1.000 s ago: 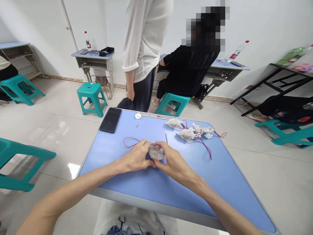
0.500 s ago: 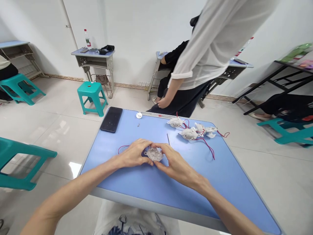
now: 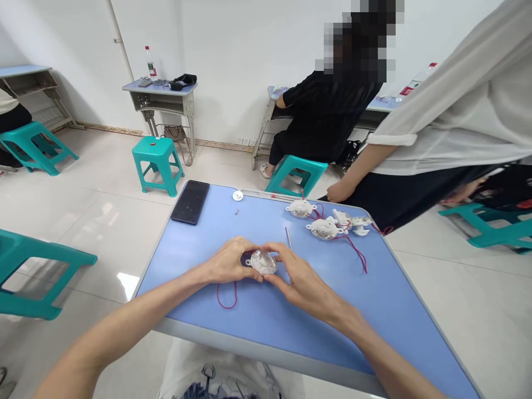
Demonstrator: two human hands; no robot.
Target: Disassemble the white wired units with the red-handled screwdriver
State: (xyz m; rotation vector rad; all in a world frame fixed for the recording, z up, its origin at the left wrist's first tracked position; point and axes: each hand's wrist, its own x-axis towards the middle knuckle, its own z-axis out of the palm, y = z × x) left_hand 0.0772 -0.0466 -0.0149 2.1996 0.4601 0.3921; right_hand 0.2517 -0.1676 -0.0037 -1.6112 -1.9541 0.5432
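The workpiece, a round clear plastic housing, sits between both hands, over the near half of the blue counter. The left hand and the right hand are both closed around it, grasping its rim from opposite sides (whether it rests on the counter or is slightly raised cannot be told). For handling of this kind, a light, even pressure from both sides is advisable, so that the shell does not flex or slip.

A red wire loop lies just below the left hand; its connection to the housing is hidden. Beyond the right hand lie a slim steel tool and two white housings with red leads.
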